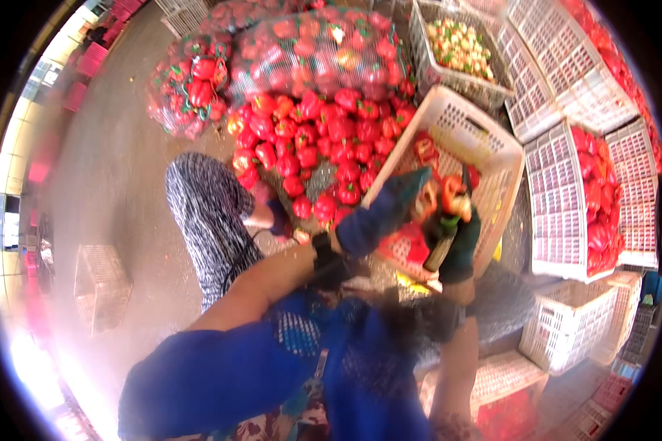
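Pinching a split, glossy pepper half (424, 201) in the dark-gloved left hand (403, 192), just over a pale plastic crate (449, 101), perforated and boxy. Gripping a straight, brownish handle (439, 253) in the equally dark-gloved right hand (460, 246); can't really tell about any hold on the pale-cored pepper piece (455, 198) just above. Facing a loose heap of shiny, lumpy red peppers (340, 130) plus a bulgy mesh sack (316, 55).

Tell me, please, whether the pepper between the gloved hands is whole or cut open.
Cut open: the pepper shows its pale inner flesh.
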`<action>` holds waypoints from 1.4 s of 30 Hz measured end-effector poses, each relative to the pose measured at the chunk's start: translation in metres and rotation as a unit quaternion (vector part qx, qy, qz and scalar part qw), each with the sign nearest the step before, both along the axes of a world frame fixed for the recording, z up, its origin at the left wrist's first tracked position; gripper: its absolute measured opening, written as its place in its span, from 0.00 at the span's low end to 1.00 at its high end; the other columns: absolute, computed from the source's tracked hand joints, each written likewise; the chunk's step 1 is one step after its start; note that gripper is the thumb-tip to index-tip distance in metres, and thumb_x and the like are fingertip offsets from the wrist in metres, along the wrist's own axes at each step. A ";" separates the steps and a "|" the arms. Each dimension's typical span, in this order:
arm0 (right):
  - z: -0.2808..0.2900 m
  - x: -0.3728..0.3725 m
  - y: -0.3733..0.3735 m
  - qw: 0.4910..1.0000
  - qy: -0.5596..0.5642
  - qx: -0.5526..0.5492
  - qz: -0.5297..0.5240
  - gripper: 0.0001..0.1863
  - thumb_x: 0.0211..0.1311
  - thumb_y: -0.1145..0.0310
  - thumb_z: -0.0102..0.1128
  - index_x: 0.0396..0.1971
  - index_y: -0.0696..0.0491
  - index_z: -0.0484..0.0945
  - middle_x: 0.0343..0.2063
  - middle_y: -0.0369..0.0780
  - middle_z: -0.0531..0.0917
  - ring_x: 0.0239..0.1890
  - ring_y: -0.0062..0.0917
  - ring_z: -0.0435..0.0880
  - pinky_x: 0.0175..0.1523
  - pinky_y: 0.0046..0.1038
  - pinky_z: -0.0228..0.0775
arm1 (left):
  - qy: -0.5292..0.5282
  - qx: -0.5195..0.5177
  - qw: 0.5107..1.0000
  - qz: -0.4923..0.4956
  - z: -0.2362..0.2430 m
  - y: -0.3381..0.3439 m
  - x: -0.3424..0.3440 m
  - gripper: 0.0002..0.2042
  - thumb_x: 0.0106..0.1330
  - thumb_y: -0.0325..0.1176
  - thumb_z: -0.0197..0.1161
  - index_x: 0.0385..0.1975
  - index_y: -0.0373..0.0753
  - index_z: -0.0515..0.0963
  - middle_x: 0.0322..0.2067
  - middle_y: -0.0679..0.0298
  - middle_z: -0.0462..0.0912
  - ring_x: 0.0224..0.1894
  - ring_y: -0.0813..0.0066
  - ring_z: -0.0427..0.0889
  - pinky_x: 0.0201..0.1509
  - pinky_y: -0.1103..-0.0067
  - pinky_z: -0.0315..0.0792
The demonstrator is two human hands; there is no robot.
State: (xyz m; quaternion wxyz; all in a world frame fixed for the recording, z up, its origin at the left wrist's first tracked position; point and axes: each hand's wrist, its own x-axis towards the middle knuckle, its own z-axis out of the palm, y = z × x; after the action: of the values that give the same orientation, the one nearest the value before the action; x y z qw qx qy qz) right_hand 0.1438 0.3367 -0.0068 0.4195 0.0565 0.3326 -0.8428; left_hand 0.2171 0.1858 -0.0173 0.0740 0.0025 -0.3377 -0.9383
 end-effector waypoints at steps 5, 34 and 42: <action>0.029 -0.005 0.002 0.987 0.107 0.080 -0.086 0.17 0.68 0.56 0.50 0.44 0.54 0.77 0.26 0.39 0.80 0.18 0.22 0.77 0.23 0.22 0.71 | -0.116 0.098 0.988 -0.010 0.003 -0.006 -0.015 0.14 0.67 0.32 0.63 0.51 0.36 0.76 0.42 0.63 0.80 0.45 0.70 0.79 0.51 0.73 0.73; 0.030 -0.006 0.001 0.917 0.244 0.303 0.082 0.16 0.63 0.58 0.59 0.32 0.58 0.78 0.17 0.37 0.77 0.12 0.18 0.71 0.17 0.20 0.59 | -0.154 -0.226 0.957 -0.099 0.002 -0.001 0.008 0.20 0.66 0.26 0.63 0.56 0.31 0.69 0.49 0.59 0.76 0.47 0.73 0.80 0.51 0.75 0.78; -0.009 0.003 -0.005 0.737 0.495 0.460 -0.005 0.13 0.59 0.63 0.64 0.40 0.56 0.79 0.25 0.41 0.79 0.25 0.30 0.78 0.28 0.31 0.69 | -0.249 -0.185 0.951 0.013 -0.025 0.018 -0.010 0.09 0.65 0.30 0.64 0.39 0.32 0.74 0.29 0.63 0.79 0.34 0.78 0.80 0.37 0.79 0.77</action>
State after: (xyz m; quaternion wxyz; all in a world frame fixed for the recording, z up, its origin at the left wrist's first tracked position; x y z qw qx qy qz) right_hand 0.1468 0.3318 -0.0161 0.1144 -0.1809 0.8403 -0.4981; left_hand 0.2076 0.2042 -0.0420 -0.0006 0.2265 -0.5132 -0.8279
